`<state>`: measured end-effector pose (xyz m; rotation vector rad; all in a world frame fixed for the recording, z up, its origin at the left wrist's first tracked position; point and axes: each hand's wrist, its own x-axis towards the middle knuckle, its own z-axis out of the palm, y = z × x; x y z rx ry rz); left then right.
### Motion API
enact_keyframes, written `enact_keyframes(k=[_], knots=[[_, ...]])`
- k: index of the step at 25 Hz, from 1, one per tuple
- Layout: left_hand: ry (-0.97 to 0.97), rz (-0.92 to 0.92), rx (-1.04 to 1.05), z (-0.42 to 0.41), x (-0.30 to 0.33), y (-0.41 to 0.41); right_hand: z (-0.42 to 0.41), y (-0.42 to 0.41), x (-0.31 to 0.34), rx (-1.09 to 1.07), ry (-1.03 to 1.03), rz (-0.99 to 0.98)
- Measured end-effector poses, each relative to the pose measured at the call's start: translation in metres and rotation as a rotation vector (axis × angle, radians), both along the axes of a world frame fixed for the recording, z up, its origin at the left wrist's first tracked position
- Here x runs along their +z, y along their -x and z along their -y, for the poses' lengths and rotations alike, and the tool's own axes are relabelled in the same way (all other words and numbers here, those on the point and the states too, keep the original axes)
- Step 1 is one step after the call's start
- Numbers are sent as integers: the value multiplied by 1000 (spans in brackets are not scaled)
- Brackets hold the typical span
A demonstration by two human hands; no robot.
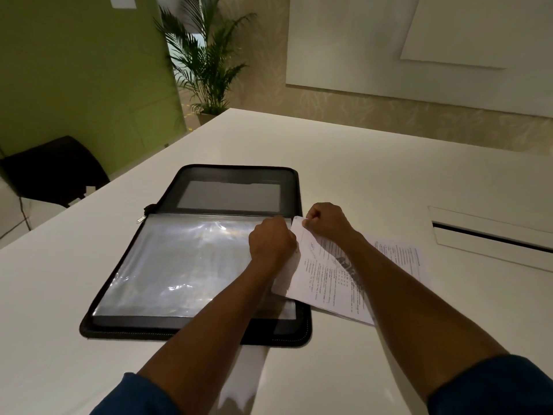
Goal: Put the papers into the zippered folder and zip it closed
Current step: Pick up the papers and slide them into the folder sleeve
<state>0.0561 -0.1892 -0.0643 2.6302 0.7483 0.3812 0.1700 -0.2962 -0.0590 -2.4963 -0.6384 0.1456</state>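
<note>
The zippered folder [197,259] lies open on the counter [359,175]. The printed sheet [323,274] is pinched at its top corner by the right hand [327,221]; the clear sleeve [179,262] edge appears gripped by the left hand [270,241]. The sleeve mouth should be held apart and the sheet fed in squarely, without buckling.

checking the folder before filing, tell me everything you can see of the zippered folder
The zippered folder lies open and flat on the white table. Its black cover looks like fabric, with a zipper round the edge and its pull at the left. A shiny clear plastic sleeve covers the near half. The left hand holds the sleeve's right edge.
</note>
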Motion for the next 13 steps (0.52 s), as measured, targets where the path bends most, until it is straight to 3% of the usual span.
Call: enact_keyframes(k=[6,13], knots=[[38,-5,35,-3,3,-16,6,-7,6,140,-49,20],[159,155,75,0,2,-16,3,-20,5,241,-16,4]])
